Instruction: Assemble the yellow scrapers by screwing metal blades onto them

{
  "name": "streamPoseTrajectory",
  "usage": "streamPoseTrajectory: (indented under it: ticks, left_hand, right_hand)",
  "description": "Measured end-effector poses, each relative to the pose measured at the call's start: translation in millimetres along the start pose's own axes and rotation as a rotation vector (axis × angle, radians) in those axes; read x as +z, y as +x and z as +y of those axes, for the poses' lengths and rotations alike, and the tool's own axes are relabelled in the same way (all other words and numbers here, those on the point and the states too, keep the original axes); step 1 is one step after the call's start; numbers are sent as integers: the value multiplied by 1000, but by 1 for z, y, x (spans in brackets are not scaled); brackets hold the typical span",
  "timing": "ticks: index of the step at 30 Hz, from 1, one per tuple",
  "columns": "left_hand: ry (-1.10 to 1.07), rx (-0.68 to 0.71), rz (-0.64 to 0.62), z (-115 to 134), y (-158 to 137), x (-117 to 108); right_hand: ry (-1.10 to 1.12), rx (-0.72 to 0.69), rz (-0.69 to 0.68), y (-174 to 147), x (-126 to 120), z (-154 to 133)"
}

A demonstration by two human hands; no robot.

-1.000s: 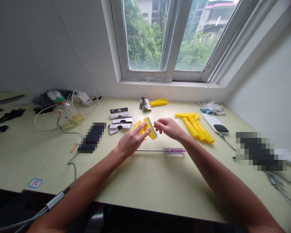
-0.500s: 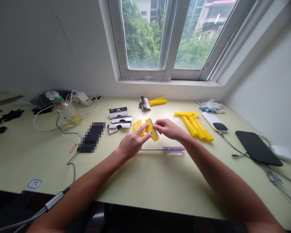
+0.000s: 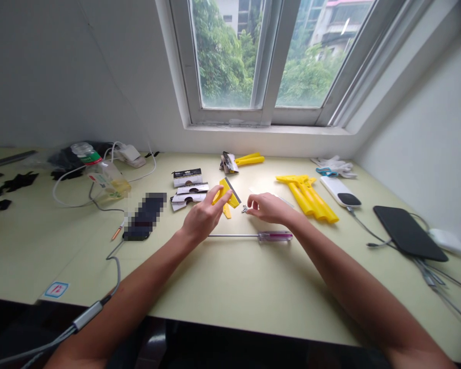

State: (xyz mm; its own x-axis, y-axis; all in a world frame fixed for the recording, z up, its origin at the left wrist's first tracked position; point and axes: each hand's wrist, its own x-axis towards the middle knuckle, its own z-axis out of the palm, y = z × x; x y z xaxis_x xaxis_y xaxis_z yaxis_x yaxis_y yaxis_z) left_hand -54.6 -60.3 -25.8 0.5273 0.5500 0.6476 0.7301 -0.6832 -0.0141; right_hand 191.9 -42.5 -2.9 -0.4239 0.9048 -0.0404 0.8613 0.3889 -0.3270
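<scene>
My left hand (image 3: 203, 218) grips a yellow scraper head (image 3: 229, 195) with a grey blade along its edge, tilted above the table. Another flat yellow plastic piece (image 3: 227, 211) shows just below it. Small silver screws (image 3: 245, 209) lie in a little heap at the fingertips of my right hand (image 3: 268, 208). Its thumb and fingers are curled into a pinch over that heap; whatever is between them is too small to make out. In front of both hands lies a screwdriver (image 3: 274, 236) with a clear and purple handle, its shaft pointing left.
Yellow scraper handles (image 3: 309, 200) lie to the right, near a white power bank (image 3: 340, 192) and a black tablet-like device (image 3: 409, 233). Black-and-white cardboard packaging (image 3: 188, 187) is behind my left hand. Further left are a blurred phone (image 3: 145, 218), cables and a bottle (image 3: 107, 179).
My right hand has left the blade edge and lowered to the screws, which now show. My left hand has moved left with the scraper head and turned it.
</scene>
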Motion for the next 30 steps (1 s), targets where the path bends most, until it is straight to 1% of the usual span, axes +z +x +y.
streamPoseTrajectory:
  ticks: [4, 9, 11, 13, 16, 18, 20, 23, 26, 30]
  left_hand:
    - [-127, 2, 66, 3, 1, 3]
    - [-338, -39, 187, 5, 5, -1]
    - [-406, -79, 228, 5, 6, -2]
    - [-505, -185, 241, 5, 7, -4]
    - [-767, -415, 171, 7, 8, -9]
    - [-996, -524, 112, 9, 11, -15]
    - [-1204, -581, 75, 12, 15, -20]
    - [-1425, -637, 32, 16, 20, -25]
    - [-1566, -696, -1, 18, 21, -25]
    - [-1679, -784, -38, 16, 19, -21]
  right_hand:
    - [-111, -66, 23, 2, 9, -6]
    - [-156, -89, 14, 3, 15, -3]
    - [-176, -93, 10, 3, 15, -3]
    - [-193, -103, 9, 2, 15, -5]
    - [-221, -137, 1, 1, 14, -8]
    - [-239, -160, -8, 1, 15, -9]
    - [-248, -168, -17, 2, 16, -8]
    - [-246, -161, -23, 2, 17, -7]
    - [-263, -173, -38, 0, 17, -9]
    - [-314, -179, -76, -2, 13, -12]
